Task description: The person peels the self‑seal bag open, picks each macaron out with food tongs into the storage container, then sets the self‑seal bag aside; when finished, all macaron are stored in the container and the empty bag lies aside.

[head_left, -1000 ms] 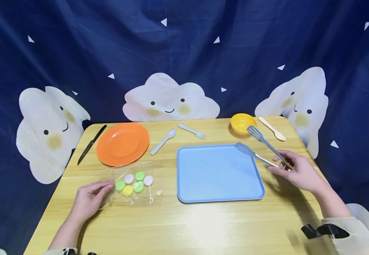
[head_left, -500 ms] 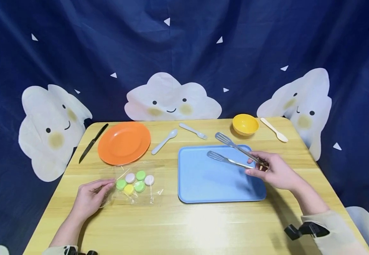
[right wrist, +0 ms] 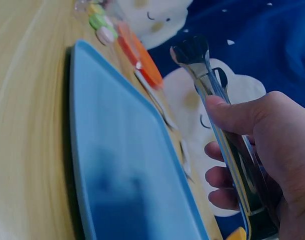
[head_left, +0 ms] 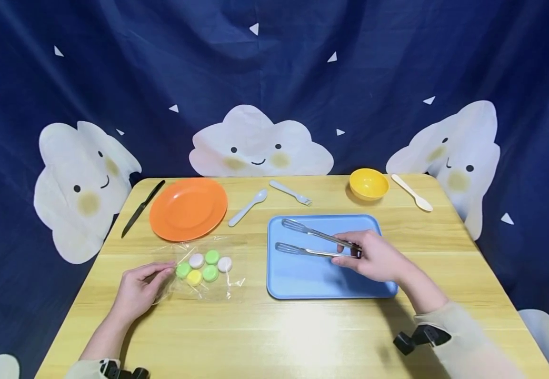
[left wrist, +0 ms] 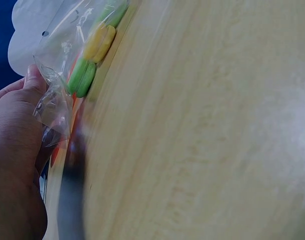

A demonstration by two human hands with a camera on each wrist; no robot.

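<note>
My left hand pinches the left edge of a clear plastic bag lying on the table's left half. Inside the bag are several macarons in green, yellow and pale lilac; the left wrist view shows the green and yellow macarons from the side. With my right hand I grip metal tongs over the blue tray. The tongs' two slotted ends are spread apart and point left, toward the bag. In the right wrist view, thumb and fingers curl round the tongs, above the tray.
Behind the bag lie an orange plate and a black knife. A grey spoon and a grey fork are at the back middle. A yellow bowl and a cream-coloured spoon stand at the back right.
My right hand has carried the tongs left, from beside the yellow bowl and the tray's right edge to over the tray's middle. My left hand stays at the bag's edge.
</note>
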